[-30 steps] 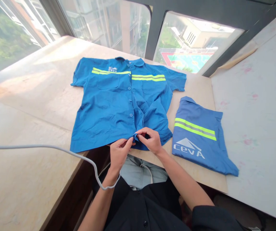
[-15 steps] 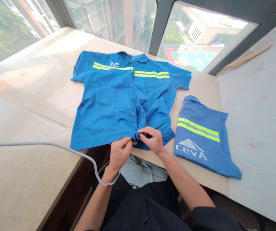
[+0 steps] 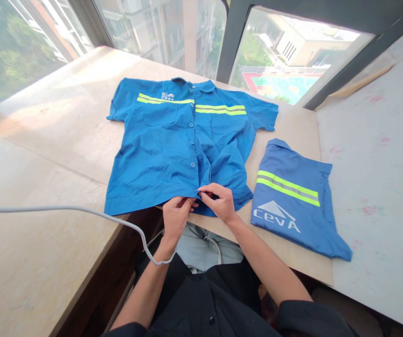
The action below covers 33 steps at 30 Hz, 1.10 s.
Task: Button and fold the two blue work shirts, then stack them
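Observation:
A blue short-sleeved work shirt [image 3: 152,154] lies spread front side up, its collar toward the window and its hem at the ledge's near edge. Yellow-and-grey reflective bands cross its chest. Its button front is closed higher up and gapes toward the bottom. My left hand [image 3: 177,214] pinches the hem beside the front opening, its fingertips partly under the cloth. Close by on the right, my right hand [image 3: 220,201] grips the bottom corner of the front edge between thumb and fingers. Whether a button sits between the fingertips is too small to tell.
A folded blue shirt [image 3: 287,201] with a reflective band and white "ceva" lettering lies to the right. A white cable [image 3: 82,209] runs from the left to my left wrist. The pale ledge [image 3: 43,187] meets windows at the back and a flowered wall [image 3: 377,187] at right.
The view shifted slightly. My left fingers slipped further under the hem, while my right hand kept its pinch on the front edge. The folded shirt stayed put.

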### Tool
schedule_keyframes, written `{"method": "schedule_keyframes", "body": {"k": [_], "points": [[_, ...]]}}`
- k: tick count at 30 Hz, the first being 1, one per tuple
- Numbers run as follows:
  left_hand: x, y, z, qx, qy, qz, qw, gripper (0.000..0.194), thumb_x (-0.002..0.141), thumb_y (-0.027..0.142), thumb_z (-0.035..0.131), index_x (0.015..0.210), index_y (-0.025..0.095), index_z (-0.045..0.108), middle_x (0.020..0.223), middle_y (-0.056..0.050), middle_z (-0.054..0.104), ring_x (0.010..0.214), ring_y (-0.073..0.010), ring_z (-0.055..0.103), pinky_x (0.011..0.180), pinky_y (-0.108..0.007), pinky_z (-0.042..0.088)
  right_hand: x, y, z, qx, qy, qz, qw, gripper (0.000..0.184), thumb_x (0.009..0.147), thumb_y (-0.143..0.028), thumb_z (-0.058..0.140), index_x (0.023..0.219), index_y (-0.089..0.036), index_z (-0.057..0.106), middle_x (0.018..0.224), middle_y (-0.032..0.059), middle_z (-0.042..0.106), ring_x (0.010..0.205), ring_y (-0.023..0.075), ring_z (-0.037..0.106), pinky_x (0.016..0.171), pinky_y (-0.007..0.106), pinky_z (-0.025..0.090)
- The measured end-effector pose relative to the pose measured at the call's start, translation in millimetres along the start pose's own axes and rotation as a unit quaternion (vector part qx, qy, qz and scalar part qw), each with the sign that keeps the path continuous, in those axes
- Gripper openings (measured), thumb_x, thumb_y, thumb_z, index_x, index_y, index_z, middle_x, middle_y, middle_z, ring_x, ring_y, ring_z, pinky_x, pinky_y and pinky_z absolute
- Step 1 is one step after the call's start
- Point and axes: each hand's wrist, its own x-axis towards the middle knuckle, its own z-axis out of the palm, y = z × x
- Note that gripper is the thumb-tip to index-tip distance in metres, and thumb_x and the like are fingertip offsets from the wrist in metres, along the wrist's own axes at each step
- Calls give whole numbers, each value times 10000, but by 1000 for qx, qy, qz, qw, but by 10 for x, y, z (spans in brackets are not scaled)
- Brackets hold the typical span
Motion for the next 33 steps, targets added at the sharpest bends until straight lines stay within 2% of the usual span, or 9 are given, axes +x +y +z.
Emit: {"method": "schedule_keyframes", "body": {"k": [4,8,10,16,22,29,33], "points": [[-12,-5,1,-16,-5,-5,1000,193,739,363,743,773,174,766,666,-36,738,613,-186,701,563,-260,567,-2,7,2,-6,-2,0,1000,113,871,-236,652,865,-217,763,762,22,719,632,134,611,581,255,502],[-37,-12,-20,-71,-22,-28,997,204,743,357,727,736,153,721,666,-48,734,591,-176,696,564,-246,553,-4,10,13,-5,0,-28,1000,121,870,-189,639,879,-215,757,765,18,721,632,130,611,586,249,502],[-41,0,-28,-113,-26,-53,992,256,752,397,712,724,144,683,643,-57,723,555,-175,686,524,-238,532,-4,10,21,-4,4,-42,999,125,870,-167,635,885,-209,753,759,16,717,622,124,603,589,245,499],[-15,116,7,-172,-1,-97,980,490,681,588,746,791,123,636,657,-76,709,595,-248,724,411,-232,493,-12,17,36,-25,4,-74,997,138,898,-173,614,911,-210,746,776,18,719,643,124,610,619,252,502],[0,110,39,-137,41,-114,983,389,630,446,820,758,106,683,626,-65,708,583,-230,721,450,-234,531,-8,-4,39,-27,9,-92,995,146,897,-149,612,910,-210,744,771,13,717,658,123,629,635,244,517],[-76,97,-7,21,57,-21,998,302,726,432,751,677,134,753,645,-56,739,563,-186,697,548,-248,577,-13,-9,30,-26,15,-99,995,137,905,-159,622,924,-206,749,816,26,741,715,134,670,654,247,541],[-108,149,10,40,55,-2,998,274,727,414,732,656,151,757,640,-42,739,571,-194,695,559,-262,585,-14,-24,25,-30,15,-106,994,142,913,-161,616,932,-208,748,826,31,746,734,140,681,669,254,552]]}}
